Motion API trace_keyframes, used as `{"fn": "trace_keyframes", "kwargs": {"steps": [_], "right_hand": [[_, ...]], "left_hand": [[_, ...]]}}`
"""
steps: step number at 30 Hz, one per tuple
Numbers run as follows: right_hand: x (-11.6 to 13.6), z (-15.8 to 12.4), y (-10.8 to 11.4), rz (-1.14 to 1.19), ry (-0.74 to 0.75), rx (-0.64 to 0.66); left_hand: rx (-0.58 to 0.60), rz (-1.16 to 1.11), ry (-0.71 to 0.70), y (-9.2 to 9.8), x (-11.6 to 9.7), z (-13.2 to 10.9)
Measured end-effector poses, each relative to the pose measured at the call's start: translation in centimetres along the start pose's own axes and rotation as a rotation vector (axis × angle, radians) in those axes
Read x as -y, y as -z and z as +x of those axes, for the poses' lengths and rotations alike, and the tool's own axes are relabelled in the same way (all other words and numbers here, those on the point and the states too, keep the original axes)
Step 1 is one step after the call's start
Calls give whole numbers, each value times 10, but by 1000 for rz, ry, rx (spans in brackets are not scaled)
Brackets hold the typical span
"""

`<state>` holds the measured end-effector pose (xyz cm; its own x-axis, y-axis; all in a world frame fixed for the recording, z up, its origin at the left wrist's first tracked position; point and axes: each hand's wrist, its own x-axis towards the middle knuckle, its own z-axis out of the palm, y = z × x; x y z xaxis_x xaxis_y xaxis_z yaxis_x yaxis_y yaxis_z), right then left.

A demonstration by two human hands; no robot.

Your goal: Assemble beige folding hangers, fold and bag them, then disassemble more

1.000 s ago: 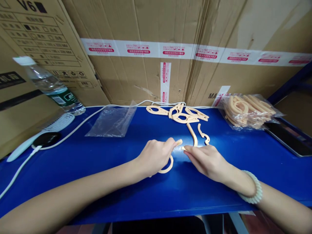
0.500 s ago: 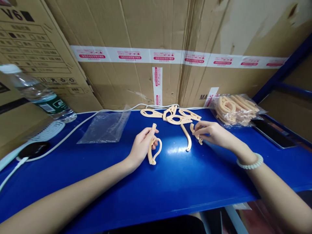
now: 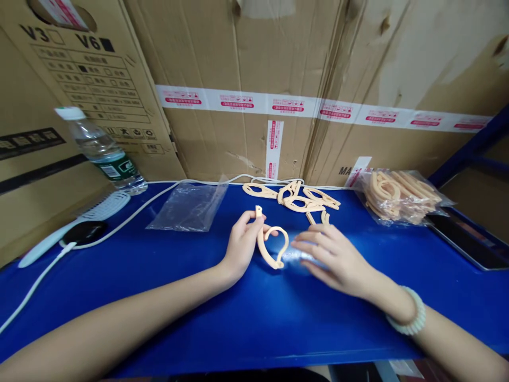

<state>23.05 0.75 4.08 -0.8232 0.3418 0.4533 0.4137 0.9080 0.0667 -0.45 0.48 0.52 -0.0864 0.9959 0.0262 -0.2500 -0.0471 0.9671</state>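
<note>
My left hand (image 3: 242, 245) pinches a cream plastic loop-shaped piece (image 3: 271, 241), held upright on the blue table (image 3: 254, 313). My right hand (image 3: 332, 255) lies just right of it with fingers stretched out flat, pointing left toward the loop, over two thin cream strips (image 3: 318, 217) that poke out behind it. A pile of the same cream pieces (image 3: 294, 195) lies farther back at the table's rear edge.
An empty clear bag (image 3: 190, 207) lies left of the pile. A filled bag of cream pieces (image 3: 397, 195) sits at the right, with a dark tablet (image 3: 463, 239) beyond. A water bottle (image 3: 104, 151), white cable (image 3: 131, 212) and cardboard boxes (image 3: 254, 79) line the back.
My right hand has come back from the strips near the pile toward the loop and flattened out. My left hand still holds the loop upright, shifted slightly right.
</note>
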Motion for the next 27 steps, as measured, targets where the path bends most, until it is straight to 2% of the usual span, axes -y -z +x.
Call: {"fn": "trace_keyframes", "kwargs": {"steps": [4,7,9,12,14,15,16,18,20,21,22,27], "right_hand": [[25,4,-16,-162,157,1],[24,4,-20,-200,163,-8],[20,4,-18,-186,132,-10],[15,3,-13,-172,63,-29],[12,3,-11,-195,37,-47],[11,2,-11,-208,32,-56],[10,2,-11,-218,31,-66],[9,0,-13,-226,31,-82],[9,-1,-13,-232,33,-91],[10,-1,-14,-238,35,-94],[10,-1,-14,-243,37,-95],[13,-2,-13,-251,66,-104]], "left_hand": [[118,-33,2,-3,-1,-8],[149,-3,-17,-3,1,-11],[120,27,-73,-4,4,-10],[-19,109,-261,-3,7,-8],[-105,275,-494,0,7,-8],[-107,402,-634,2,7,-9],[-61,549,-773,3,5,-10],[161,841,-997,6,3,-13],[400,1036,-1110,7,3,-15],[466,1085,-1140,6,3,-16],[488,1114,-1162,6,4,-16],[442,1201,-1188,4,10,-13]]}}
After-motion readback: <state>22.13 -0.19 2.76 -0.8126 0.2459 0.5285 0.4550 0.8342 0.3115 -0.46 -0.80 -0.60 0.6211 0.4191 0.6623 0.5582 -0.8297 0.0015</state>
